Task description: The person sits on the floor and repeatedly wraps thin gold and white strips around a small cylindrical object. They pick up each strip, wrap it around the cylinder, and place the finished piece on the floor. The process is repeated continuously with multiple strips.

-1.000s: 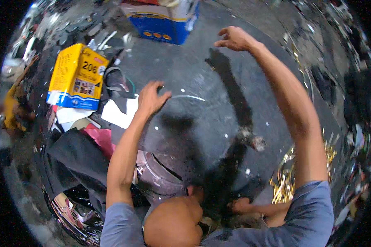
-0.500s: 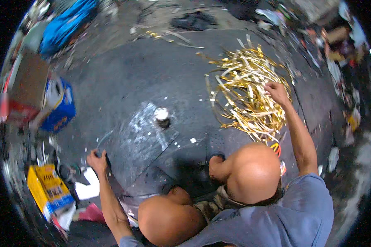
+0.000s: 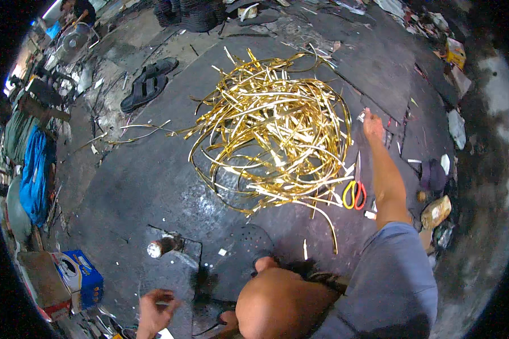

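My right hand (image 3: 373,125) reaches past the right side of a large tangled pile of gold and white strips (image 3: 283,121). Its fingers are closed, with a small whitish bit at the fingertips that I cannot make out. Between the pile and my right forearm lie scissors (image 3: 360,196) with one yellow and one red handle loop. Low in the picture, my left hand (image 3: 157,312) is loosely bent, fingers apart, with nothing visible in it. Beyond it, a short brown cylinder with a pale round end (image 3: 167,244) rests on the dark mat (image 3: 136,186).
Black sandals (image 3: 147,87) lie at the far left. A blue and white box (image 3: 85,277) stands at the lower left, below a blue cloth bundle (image 3: 35,175). On the right are a tan wrapped block (image 3: 436,212) and scraps. A person (image 3: 79,11) sits far off at top left.
The view has swung right, bringing the pile to the middle and the scissors into full sight. My right hand has gone from the pile to the floor on its right.
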Demonstrator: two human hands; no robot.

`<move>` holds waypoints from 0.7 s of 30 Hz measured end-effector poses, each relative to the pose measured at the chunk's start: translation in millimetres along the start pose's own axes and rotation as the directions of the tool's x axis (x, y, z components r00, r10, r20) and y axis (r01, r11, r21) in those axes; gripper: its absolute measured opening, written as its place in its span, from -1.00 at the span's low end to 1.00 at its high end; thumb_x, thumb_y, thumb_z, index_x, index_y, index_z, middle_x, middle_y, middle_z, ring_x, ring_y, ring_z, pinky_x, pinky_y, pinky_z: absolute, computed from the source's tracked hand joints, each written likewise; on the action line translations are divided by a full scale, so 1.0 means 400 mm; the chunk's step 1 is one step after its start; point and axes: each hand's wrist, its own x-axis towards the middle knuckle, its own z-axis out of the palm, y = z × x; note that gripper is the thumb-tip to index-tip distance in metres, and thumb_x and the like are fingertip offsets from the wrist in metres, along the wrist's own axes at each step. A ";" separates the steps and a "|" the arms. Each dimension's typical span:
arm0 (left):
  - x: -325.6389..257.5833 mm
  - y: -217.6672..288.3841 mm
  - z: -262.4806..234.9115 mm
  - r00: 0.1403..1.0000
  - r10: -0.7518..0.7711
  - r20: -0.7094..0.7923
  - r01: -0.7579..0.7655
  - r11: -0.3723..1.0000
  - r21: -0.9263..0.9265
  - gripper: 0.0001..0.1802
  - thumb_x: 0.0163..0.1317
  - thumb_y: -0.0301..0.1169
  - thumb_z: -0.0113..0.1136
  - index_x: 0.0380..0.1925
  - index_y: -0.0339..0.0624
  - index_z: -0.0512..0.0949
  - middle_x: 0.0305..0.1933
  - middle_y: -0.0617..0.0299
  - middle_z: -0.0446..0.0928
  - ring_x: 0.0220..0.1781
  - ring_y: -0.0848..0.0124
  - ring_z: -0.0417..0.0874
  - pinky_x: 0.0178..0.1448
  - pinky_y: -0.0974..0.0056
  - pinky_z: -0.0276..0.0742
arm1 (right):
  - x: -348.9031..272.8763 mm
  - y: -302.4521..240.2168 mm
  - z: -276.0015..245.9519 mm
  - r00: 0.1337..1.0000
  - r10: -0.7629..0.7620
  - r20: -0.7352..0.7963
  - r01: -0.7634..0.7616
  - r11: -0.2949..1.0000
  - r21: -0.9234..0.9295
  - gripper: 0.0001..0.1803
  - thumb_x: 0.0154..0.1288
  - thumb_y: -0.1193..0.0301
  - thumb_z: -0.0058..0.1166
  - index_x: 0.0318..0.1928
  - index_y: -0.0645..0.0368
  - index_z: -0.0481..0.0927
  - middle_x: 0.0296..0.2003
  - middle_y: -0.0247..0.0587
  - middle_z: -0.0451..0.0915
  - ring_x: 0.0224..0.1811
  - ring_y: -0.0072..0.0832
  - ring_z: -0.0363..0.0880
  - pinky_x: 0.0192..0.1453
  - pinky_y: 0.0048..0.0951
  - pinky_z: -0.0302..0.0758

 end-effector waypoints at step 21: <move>0.752 0.747 0.645 0.884 -0.415 0.214 0.366 0.334 -0.868 0.65 -0.25 0.48 0.47 0.63 0.12 -0.40 0.61 -0.24 -0.77 0.67 -0.29 -0.19 0.51 -0.44 0.11 | -0.157 -0.341 0.365 0.582 -0.450 0.677 0.352 0.890 0.289 -0.02 0.47 -0.41 -0.42 0.18 0.31 0.59 0.14 0.24 0.56 0.25 0.04 0.49 0.38 -0.04 0.29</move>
